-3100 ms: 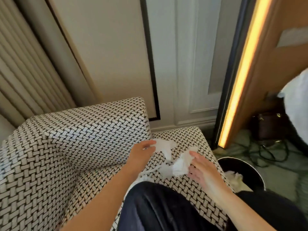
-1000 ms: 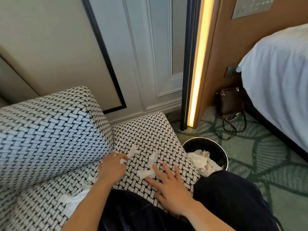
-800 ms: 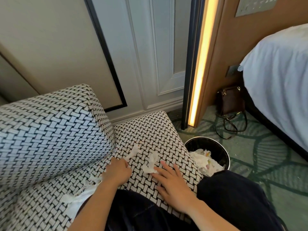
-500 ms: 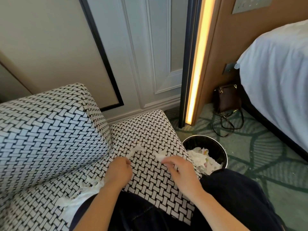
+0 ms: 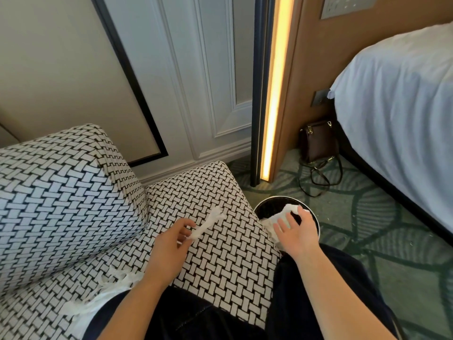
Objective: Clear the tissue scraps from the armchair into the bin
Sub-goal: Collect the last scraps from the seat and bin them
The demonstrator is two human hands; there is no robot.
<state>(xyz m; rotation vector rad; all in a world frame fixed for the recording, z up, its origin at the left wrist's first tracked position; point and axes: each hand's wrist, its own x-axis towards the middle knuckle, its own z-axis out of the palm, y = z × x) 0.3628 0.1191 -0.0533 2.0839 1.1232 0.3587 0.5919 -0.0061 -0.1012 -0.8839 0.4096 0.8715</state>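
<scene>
Head view. Left hand (image 5: 169, 244) pinches the near end of a torn tissue strip (image 5: 209, 223) lying on the armchair seat (image 5: 220, 266). Right hand (image 5: 297, 231) hovers over the bin (image 5: 316, 224), fingers spread, holding nothing; crumpled tissue (image 5: 282, 217) sits inside. More scraps (image 5: 115, 285) lie beside the person's leg. Judgement: featherlight, limp, tears easily; bunch each piece mid-length, not by a tip.

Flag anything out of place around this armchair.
Torn tissue scraps litter the armchair seat beside the person's leg; the left hand pinches another strip. A brown handbag sits on the carpet by the bed, strap sprawled.
</scene>
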